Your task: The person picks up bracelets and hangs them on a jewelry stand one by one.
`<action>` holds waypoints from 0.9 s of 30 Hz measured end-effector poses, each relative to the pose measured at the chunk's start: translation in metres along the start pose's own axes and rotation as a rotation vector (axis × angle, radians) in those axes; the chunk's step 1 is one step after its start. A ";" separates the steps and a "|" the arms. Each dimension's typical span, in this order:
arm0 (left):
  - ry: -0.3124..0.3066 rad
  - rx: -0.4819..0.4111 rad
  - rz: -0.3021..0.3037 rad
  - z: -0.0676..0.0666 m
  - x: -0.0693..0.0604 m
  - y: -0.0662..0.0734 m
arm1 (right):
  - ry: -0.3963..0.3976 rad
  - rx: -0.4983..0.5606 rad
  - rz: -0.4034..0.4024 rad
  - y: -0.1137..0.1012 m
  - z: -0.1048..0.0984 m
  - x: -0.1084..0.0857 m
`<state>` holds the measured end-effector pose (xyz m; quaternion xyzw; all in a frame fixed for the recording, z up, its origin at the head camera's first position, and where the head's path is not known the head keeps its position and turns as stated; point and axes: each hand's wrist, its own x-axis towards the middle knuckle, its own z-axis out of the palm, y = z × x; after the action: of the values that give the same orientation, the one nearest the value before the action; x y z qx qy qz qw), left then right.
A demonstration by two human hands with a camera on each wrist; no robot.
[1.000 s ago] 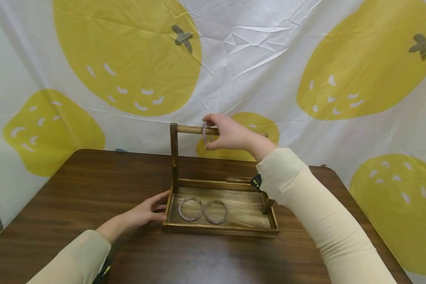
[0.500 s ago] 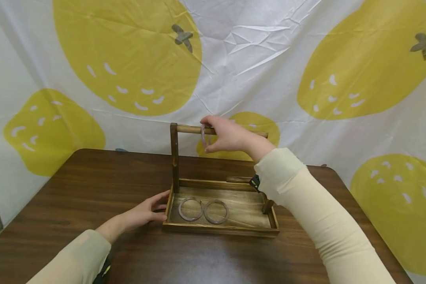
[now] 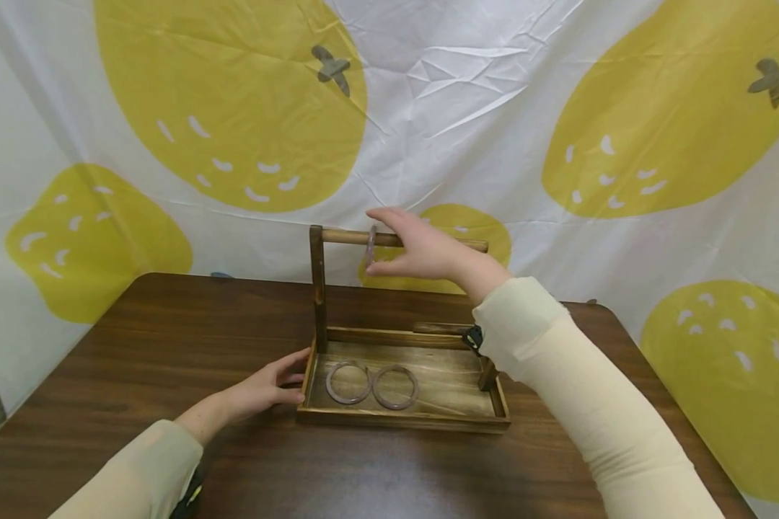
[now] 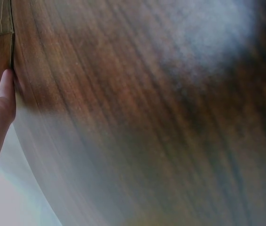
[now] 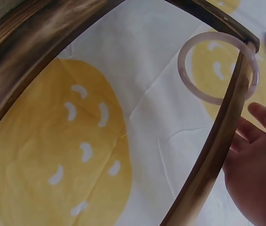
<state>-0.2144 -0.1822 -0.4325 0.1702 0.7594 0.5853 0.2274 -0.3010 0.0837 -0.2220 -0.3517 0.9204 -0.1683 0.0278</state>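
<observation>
A pale mauve bangle (image 3: 371, 246) hangs on the round handle bar (image 3: 344, 236) of a brown wooden tray (image 3: 402, 422); the right wrist view shows the bar passing through the bangle (image 5: 182, 68). Close beside it is my right hand (image 3: 422, 249), thumb and fingers spread apart. In the right wrist view that hand (image 5: 260, 165) stands off the bangle. My left hand (image 3: 262, 389) rests its fingers against the tray's left end, and a finger (image 4: 5, 92) touches the wood in the left wrist view. Two similar bangles, one left (image 3: 347, 401) and one right (image 3: 395, 407), lie flat inside the tray.
Upright posts carry the bar, with the left post (image 3: 319, 288) in plain sight and the right one partly behind my right sleeve (image 3: 526, 324). The tray stands on a dark wooden table (image 3: 234, 317). A white cloth (image 3: 467, 108) printed with yellow fruit hangs behind.
My right hand's fingers have spread and let go of the bangle, which stays hanging on the bar. The left hand and the two bangles in the tray have not moved.
</observation>
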 end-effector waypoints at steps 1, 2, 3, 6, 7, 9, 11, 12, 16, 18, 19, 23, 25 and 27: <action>0.000 -0.002 0.001 0.000 0.000 0.000 | 0.012 0.003 -0.001 0.001 0.000 -0.002; 0.001 -0.007 0.003 0.001 0.000 0.000 | 0.025 0.005 -0.003 0.002 0.000 -0.005; 0.003 -0.010 0.004 0.001 0.000 0.001 | 0.038 0.010 -0.007 0.003 0.000 -0.007; 0.004 -0.024 0.017 0.001 0.000 0.001 | 0.078 0.034 -0.024 0.006 -0.001 -0.014; 0.003 -0.030 0.021 0.001 0.000 0.001 | 0.090 0.040 -0.029 0.007 -0.001 -0.016; 0.004 -0.032 0.028 0.001 0.000 0.002 | 0.106 0.053 -0.048 0.008 -0.001 -0.021; 0.004 -0.032 0.028 0.001 0.000 0.002 | 0.116 0.059 -0.068 0.009 0.000 -0.026; 0.004 -0.029 0.028 0.001 0.000 0.002 | 0.119 0.058 -0.079 0.010 0.001 -0.029; 0.002 -0.021 0.023 0.000 0.000 0.001 | 0.134 0.048 -0.115 0.012 0.005 -0.038; 0.004 -0.020 0.017 0.000 0.001 0.001 | 0.153 0.032 -0.125 0.013 0.008 -0.042; 0.005 -0.018 0.013 0.000 0.001 0.001 | 0.165 0.027 -0.128 0.013 0.008 -0.044; 0.006 -0.013 0.012 0.001 0.001 0.003 | 0.206 0.021 -0.135 0.016 0.010 -0.050; 0.006 -0.016 0.016 0.001 0.001 0.003 | 0.216 0.030 -0.137 0.017 0.011 -0.054; 0.006 -0.018 0.019 0.002 0.001 0.004 | 0.227 0.037 -0.139 0.018 0.012 -0.058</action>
<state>-0.2144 -0.1792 -0.4296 0.1737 0.7533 0.5946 0.2210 -0.2666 0.1306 -0.2430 -0.3930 0.8878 -0.2253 -0.0817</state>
